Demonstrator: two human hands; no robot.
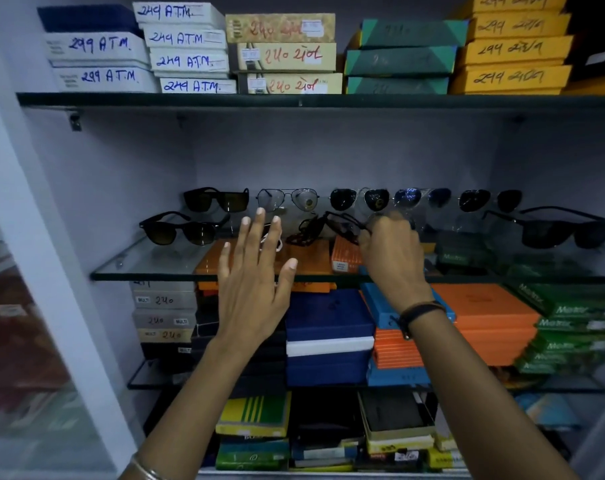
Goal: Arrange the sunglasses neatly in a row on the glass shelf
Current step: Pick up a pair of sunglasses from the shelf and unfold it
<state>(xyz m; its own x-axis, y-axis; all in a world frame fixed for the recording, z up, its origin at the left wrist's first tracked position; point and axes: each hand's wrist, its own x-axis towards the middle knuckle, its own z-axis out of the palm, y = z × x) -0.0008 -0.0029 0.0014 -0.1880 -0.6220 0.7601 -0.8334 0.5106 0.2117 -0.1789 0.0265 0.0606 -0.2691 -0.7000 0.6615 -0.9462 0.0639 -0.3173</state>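
Up at the glass shelf (148,263), the right hand (391,251) pinches a dark pair of sunglasses (342,225) by one end, lifted just above the glass (mid-shelf, before the back row (356,199)). Beside it, the left hand (256,275) hovers flat, fingers spread, holding nothing.

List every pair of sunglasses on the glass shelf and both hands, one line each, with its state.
left hand: open, fingers spread, holding nothing
right hand: grip closed on the black sunglasses
black sunglasses: held tilted above the shelf
front-left dark pair: resting unfolded on the glass shelf
back-left dark pair: in the back row
clear-lens aviators: in the back row
front-right dark pair: resting unfolded
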